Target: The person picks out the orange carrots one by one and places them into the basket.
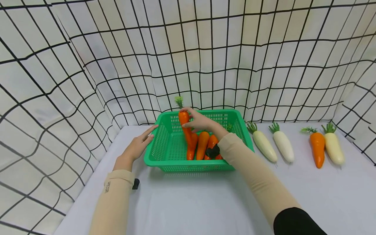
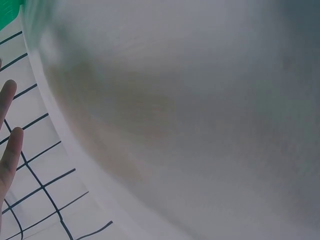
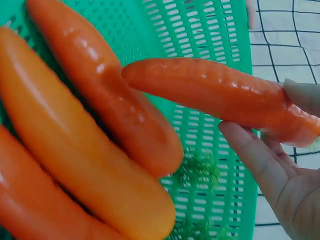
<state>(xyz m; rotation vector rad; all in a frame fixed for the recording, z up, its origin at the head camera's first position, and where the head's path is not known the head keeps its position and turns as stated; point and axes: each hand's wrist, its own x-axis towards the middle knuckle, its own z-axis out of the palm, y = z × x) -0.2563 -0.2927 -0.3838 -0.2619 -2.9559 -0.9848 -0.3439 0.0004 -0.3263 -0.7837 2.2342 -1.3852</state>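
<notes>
A carrot (image 1: 184,121) with a green leafy top is held near its upper end by my right hand (image 1: 199,121), its tip pointing down into the green basket (image 1: 194,165). In the right wrist view, thumb and fingers pinch that carrot (image 3: 210,90) over the basket's slotted wall. Several other carrots (image 1: 202,145) lie side by side in the basket's right half. My left hand (image 1: 137,147), fingers extended, rests at the basket's left rim. Only two fingers (image 2: 11,155) of it show at the edge of the left wrist view.
Right of the basket, two white radishes (image 1: 264,146) (image 1: 284,147) lie on the white table (image 1: 182,202). Farther right, a carrot (image 1: 317,149) touches another white radish (image 1: 334,148). A black wire grid (image 1: 205,65) backed by white cloth stands behind and at both sides.
</notes>
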